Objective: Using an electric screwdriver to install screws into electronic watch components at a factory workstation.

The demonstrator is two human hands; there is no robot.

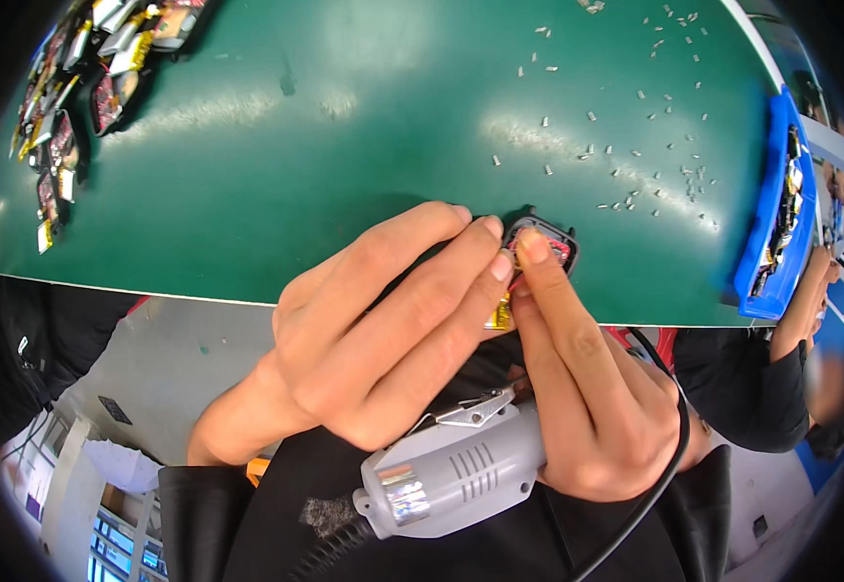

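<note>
My left hand (393, 320) and my right hand (601, 412) meet at the table's near edge around a small black plastic housing (574, 250). A red circuit board (560, 250) shows inside it. The fingertips of my right hand press on the board, and my left fingers grip the housing's left side, partly hiding it. Below the fingers, a battery with yellow tape (500, 314) sticks out. A grey electric screwdriver (461, 470) with a lever lies across my lap, its front end hidden behind my right hand; whether that hand also grips it, I cannot tell.
Many similar opened housings with batteries (63, 145) are heaped at the green table's (344, 126) far left. Small metal pieces (626, 175) lie scattered at right. A blue bin (766, 262) of parts stands at the right edge. A black cable (676, 456) passes my right hand. Other people sit on both sides.
</note>
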